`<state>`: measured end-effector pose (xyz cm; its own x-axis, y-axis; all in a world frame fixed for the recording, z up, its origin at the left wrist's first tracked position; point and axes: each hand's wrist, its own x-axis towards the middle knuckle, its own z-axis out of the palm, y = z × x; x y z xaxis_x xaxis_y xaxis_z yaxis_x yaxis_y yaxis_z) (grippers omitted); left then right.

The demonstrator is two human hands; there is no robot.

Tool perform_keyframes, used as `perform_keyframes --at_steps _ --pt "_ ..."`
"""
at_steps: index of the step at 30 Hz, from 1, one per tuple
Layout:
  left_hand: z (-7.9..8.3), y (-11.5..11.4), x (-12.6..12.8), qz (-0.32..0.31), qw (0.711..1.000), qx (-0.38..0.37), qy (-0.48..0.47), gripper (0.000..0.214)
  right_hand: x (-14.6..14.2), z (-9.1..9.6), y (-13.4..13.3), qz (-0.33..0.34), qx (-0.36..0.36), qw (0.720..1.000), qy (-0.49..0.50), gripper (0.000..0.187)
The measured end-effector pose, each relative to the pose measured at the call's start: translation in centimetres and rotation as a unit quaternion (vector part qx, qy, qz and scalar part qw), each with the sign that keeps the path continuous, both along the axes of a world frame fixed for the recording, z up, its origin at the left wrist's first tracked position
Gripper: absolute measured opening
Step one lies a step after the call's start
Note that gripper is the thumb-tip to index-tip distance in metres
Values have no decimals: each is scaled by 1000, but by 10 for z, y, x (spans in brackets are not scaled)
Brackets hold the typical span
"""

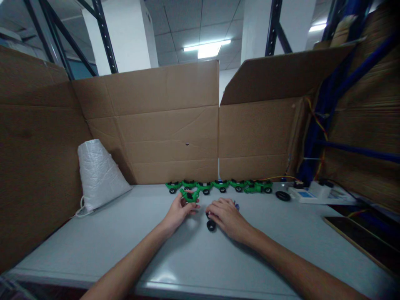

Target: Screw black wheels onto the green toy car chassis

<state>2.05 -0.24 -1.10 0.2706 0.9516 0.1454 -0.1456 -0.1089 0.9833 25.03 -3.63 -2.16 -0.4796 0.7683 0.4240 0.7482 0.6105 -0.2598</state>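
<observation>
My left hand (179,211) is closed round a green toy car body (189,195), held just above the grey table (93,246). My right hand (227,216) rests on the table with its fingers curled over small parts; a black wheel (211,225) lies at its fingertips and something small and blue (236,206) peeks out behind it. What the right fingers grip is hidden. A row of several green toy cars with black wheels (220,186) stands along the cardboard wall behind both hands.
Brown cardboard walls (162,125) enclose the table at the back and left. A white woven bag (98,175) leans at the left. A black ring (283,196), a white-and-blue device (308,194) and wires lie at the right, beside a dark board (359,237).
</observation>
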Motion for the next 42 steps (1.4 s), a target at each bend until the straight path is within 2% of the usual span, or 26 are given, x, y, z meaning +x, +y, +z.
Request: perform_keyframes --at_steps 3,6,11,15,18,22,29,33,37,42 --pt "1 -2 1 -14 1000 2 6 65 4 0 4 -6 -13 998 62 13" --pt "1 -2 1 -34 999 11 11 67 6 1 9 -3 -47 983 178 12" --pt "-4 1 1 -58 997 45 16 67 3 -3 19 37 -124 914 383 20" --pt "-4 1 3 -60 993 98 27 68 0 -5 22 50 -186 861 471 32" --pt "-2 -2 4 -51 988 131 68 68 0 -1 20 45 -228 834 501 38" --pt "2 -7 4 -46 983 155 90 64 1 3 17 51 -248 809 531 41" --pt "9 -14 4 -9 975 183 129 62 0 -2 14 56 -289 763 575 42" --pt "9 -16 4 5 966 203 163 56 0 -3 12 63 -301 759 573 43" --pt "10 -18 4 -6 963 218 161 61 -1 -1 11 71 -300 761 571 43" --pt "15 -23 6 -8 959 230 164 55 0 4 10 101 -308 760 564 44"
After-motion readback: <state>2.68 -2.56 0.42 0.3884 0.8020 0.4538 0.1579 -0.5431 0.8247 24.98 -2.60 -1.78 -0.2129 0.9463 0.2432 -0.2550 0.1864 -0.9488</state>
